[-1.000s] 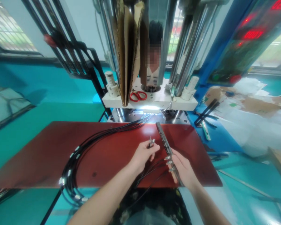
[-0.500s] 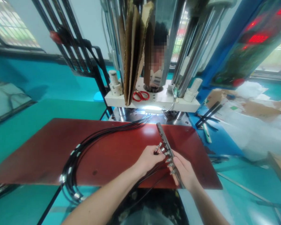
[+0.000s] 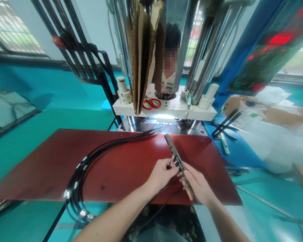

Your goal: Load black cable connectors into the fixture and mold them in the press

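My right hand [image 3: 199,184] is closed round a long dark metal bar [image 3: 175,153], which it holds tilted above the red-brown board. Small metal connectors sit along the bar's left side. My left hand [image 3: 162,174] pinches a cable connector [image 3: 169,163] with a black body and metal tip, right against the bar's left edge. Thin black cables [image 3: 164,203] hang below my hands. On the board, a bundle of black cables [image 3: 77,174] with metal ends curves from the lower left to the lit gap of the press.
A press with a white plate [image 3: 202,113] stands behind the red-brown board [image 3: 131,181]. Red-handled scissors [image 3: 152,103] and upright cardboard [image 3: 141,60] rest on the plate. A cutter [image 3: 224,144] and plastic bags [image 3: 272,137] lie at right.
My left hand has brought the connector closer, up against the bar. The bar's far end has swung slightly left. The cable bundle stays in place.
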Demonstrator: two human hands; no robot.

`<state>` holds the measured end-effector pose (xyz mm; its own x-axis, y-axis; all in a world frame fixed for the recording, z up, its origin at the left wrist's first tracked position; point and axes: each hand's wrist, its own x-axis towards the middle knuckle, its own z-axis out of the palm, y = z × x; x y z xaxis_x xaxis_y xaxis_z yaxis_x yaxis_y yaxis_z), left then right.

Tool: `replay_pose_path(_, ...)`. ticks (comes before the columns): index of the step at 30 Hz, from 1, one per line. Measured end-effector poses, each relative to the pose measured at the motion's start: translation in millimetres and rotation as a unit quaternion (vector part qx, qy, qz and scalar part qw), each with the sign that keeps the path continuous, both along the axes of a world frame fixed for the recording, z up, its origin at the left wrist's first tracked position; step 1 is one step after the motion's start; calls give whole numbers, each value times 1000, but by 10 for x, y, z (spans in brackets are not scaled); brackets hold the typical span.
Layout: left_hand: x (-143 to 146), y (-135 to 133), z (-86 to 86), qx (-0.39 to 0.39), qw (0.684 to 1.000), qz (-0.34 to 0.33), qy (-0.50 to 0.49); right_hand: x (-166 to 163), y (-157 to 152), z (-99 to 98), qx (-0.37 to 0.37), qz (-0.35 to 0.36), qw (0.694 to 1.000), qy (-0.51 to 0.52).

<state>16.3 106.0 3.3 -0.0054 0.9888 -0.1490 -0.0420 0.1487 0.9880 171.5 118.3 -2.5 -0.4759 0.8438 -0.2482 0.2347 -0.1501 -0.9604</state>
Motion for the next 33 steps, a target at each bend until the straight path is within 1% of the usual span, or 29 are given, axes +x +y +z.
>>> replay_pose_path(3, -39, -5, -21, -11, 1000, 1, -6, -10, 4, 0, 14, 9, 1000, -11)
replay_pose_path(6, -147, 14, -33, -49, 998, -8, -43, -1, -10, -15, -9, -16, 1000, 6)
replay_pose_path(9, -247, 46, -35, -52, 996, 24, -69, 18, -25, -22, -24, -46, 998, 28)
replay_pose_path(11, -258, 59, -24, -56, 996, 28, -64, 20, -33, -14, -28, -46, 998, 37)
replay_pose_path(16, -147, 65, 33, -99, 994, -37, -14, 0, -53, 32, -37, -59, 996, 52)
replay_pose_path(19, -132, 82, 56, -110, 992, -52, -32, 11, -42, 30, -47, -43, 997, 41)
replay_pose_path(24, -190, 109, 75, -113, 989, -73, -58, 44, 10, -4, -26, -10, 1000, 13)
replay_pose_path(27, -204, 112, 68, -109, 991, -66, -39, 29, 26, 11, -13, 24, 999, -17)
replay_pose_path(29, -203, 109, 42, -89, 994, -54, -12, 10, 26, 27, -9, 43, 999, -31)
replay_pose_path(31, -203, 104, 6, -64, 997, -42, 16, -3, 21, 31, -13, 43, 999, -26)
replay_pose_path(33, -210, 99, -23, -37, 999, -19, 34, -2, 15, 14, -23, 19, 1000, -3)
